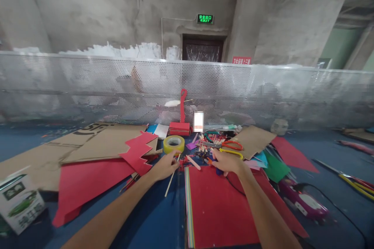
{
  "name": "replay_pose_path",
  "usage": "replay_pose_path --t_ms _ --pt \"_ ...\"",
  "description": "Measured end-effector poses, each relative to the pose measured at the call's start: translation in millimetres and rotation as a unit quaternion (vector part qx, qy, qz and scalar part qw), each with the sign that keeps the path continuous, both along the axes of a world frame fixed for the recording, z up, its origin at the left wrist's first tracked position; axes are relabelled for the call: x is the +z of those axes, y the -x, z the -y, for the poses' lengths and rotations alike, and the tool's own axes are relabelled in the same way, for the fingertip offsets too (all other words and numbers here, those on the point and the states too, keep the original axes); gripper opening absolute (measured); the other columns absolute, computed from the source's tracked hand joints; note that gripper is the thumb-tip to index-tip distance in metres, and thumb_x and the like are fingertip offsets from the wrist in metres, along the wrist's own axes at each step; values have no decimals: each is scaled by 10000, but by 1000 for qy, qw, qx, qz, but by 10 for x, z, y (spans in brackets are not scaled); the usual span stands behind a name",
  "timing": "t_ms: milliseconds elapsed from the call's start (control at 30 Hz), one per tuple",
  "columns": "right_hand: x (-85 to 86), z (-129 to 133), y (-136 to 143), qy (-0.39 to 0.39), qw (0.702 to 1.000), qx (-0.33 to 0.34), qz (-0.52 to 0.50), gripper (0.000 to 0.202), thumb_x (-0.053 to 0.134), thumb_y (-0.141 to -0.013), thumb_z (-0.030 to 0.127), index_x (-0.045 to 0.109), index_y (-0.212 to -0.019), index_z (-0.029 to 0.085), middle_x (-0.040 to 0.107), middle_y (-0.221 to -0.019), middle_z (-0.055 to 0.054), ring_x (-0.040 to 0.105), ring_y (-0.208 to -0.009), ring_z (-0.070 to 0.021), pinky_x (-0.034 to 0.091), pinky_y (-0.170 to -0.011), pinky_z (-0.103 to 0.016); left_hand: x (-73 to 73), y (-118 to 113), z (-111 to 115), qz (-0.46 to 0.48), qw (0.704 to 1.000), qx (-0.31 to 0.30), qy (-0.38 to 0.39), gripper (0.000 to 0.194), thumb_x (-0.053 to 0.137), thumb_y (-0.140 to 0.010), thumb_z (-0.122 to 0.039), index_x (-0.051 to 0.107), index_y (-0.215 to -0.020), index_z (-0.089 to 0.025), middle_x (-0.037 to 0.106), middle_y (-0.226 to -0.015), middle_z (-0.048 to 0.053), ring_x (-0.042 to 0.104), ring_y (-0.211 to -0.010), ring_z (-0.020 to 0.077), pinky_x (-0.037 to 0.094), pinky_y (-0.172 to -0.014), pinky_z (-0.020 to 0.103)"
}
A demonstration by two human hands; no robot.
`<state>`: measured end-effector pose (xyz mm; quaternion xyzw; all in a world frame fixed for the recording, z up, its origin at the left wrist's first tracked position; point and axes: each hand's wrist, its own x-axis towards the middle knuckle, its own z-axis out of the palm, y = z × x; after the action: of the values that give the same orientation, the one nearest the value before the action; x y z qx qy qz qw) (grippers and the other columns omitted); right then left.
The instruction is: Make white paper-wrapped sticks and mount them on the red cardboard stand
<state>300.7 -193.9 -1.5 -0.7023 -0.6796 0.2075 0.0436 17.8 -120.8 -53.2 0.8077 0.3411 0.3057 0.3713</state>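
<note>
My left hand (166,166) pinches a thin pale wooden stick (168,186) that slants down toward the table. Closed around a blue glue gun (219,171) with an orange part at its front is my right hand (227,161); a black cord trails from it over the red paper. Much of the tool is hidden by the fingers. Just beyond the left hand lies a roll of yellow tape (173,144). Between the hands is a pale pink stick (193,162). A stack of coloured sheets, red on top (216,210), lies beneath my right forearm.
A red upright model (179,128) stands against the perforated metal screen (87,85). Scissors (230,146) lie among small sticks. Cardboard (105,142) and red cut paper (96,186) are left, behind a milk carton (22,202). A purple device (309,204) and more scissors (350,179) are right.
</note>
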Motion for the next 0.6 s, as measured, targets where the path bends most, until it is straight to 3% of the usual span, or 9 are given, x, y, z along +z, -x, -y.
replay_pose_path --t_ms 133,333,433,533,600 --pt "35 29 4 10 1000 -7 -28 175 475 -939 279 432 -1085 193 696 -828 -51 634 -455 -150 403 -427 -213 -3 20 13 -45 996 -21 -78 398 554 -823 -231 591 -1218 -203 528 -520 -46 462 -454 158 271 -470 242" --pt "23 27 23 14 999 -16 34 210 455 -930 225 482 -1124 147 713 -800 -92 634 -441 -151 442 -486 -233 66 40 63 -109 978 -6 -177 375 575 -861 -318 615 -1217 -208 589 -602 2 534 -544 195 339 -542 266" --pt "5 13 58 12 998 -13 52 250 467 -924 211 489 -1160 131 725 -874 -117 646 -459 -147 456 -509 -236 280 21 173 -207 957 -2 -201 370 511 -901 -326 605 -1230 -186 640 -696 42 614 -699 234 397 -633 286" --pt "-5 14 78 16 998 -22 59 237 458 -936 228 505 -1144 126 725 -866 -114 650 -468 -152 452 -503 -237 649 25 417 -264 938 -5 -223 304 431 -949 -341 647 -1126 -221 669 -761 38 639 -771 229 430 -699 306" --pt "-7 21 73 20 998 -30 60 233 450 -946 259 517 -1128 131 722 -823 -101 652 -473 -167 442 -495 -244 894 100 629 -252 936 31 -244 328 390 -976 -368 642 -1146 -247 687 -792 30 647 -789 216 441 -716 307"
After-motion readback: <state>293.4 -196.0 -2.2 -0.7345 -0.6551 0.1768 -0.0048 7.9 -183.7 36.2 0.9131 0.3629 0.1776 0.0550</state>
